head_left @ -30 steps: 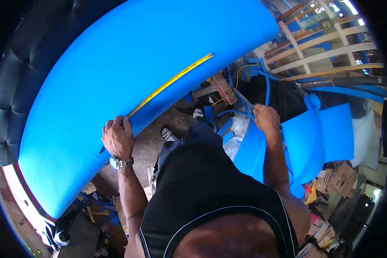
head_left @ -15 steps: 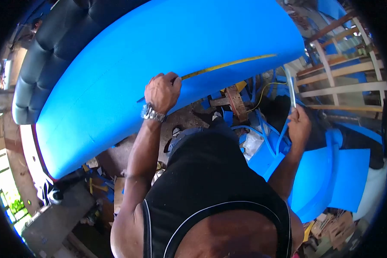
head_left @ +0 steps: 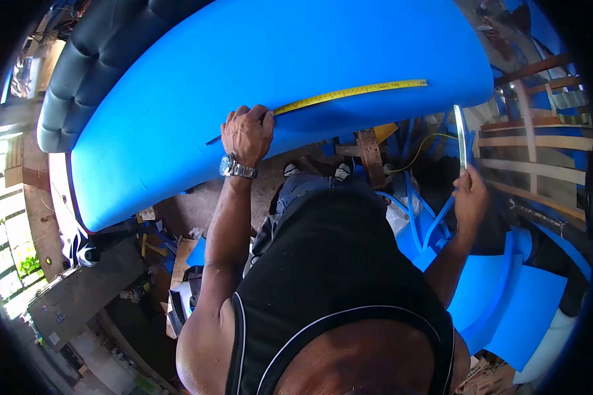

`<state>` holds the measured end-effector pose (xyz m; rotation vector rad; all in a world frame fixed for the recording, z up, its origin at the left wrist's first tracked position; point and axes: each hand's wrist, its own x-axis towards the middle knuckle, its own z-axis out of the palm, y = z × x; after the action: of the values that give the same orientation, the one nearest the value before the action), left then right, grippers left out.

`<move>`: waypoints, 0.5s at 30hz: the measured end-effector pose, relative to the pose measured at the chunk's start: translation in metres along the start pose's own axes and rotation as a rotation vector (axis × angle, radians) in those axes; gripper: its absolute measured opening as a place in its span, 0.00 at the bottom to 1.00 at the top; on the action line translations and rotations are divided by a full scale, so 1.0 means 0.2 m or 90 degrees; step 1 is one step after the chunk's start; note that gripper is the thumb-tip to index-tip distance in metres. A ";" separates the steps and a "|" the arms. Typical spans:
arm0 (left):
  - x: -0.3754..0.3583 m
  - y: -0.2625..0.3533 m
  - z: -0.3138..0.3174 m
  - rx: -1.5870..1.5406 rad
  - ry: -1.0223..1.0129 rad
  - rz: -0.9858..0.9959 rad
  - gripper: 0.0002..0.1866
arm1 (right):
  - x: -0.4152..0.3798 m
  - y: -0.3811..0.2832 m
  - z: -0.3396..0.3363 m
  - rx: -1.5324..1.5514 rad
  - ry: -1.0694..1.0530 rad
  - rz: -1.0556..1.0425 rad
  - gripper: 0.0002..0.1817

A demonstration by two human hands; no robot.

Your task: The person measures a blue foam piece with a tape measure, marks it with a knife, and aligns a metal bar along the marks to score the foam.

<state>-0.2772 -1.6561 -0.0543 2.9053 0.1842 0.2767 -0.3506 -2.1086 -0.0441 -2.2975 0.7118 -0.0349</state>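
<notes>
A large blue foam block (head_left: 296,49) with a rounded edge spans the upper view. My left hand (head_left: 246,135), with a watch on its wrist, is closed on a yellow measuring tape (head_left: 352,92) near the foam's front edge. From there the tape runs right across the foam, its markings facing up. A thin dark tip (head_left: 214,140) sticks out left of my fingers; I cannot make out what it is. My right hand (head_left: 471,197) grips a long knife (head_left: 460,138), blade up and away from me, beside the foam's right end.
Black tufted upholstery (head_left: 89,62) stands behind the foam at left. Wooden slats (head_left: 534,141) fill the right side. Blue foam sheets (head_left: 530,299) and strips lie at lower right. A wooden piece (head_left: 370,158) and scraps lie on the floor near my feet.
The view has shifted slightly. My right hand with the knife is a little farther right and lower in view. My left hand still holds the tape, whose markings now show more clearly.
</notes>
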 end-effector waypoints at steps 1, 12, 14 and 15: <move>0.00 0.01 0.00 0.004 0.003 -0.003 0.14 | 0.00 -0.01 0.00 0.000 -0.014 0.003 0.18; -0.02 0.08 0.11 0.003 0.053 -0.025 0.10 | 0.32 0.02 0.18 -0.097 0.017 -0.236 0.14; 0.00 0.07 0.11 0.019 0.055 -0.007 0.09 | 0.34 -0.07 0.16 -0.140 0.019 -0.250 0.13; 0.00 0.09 0.11 0.019 0.044 -0.015 0.09 | 0.34 -0.11 0.15 -0.139 -0.010 -0.228 0.14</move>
<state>-0.2714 -1.6783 -0.0703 2.9234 0.2350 0.3727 -0.2747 -2.1106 -0.0635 -2.6070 0.3001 -0.1097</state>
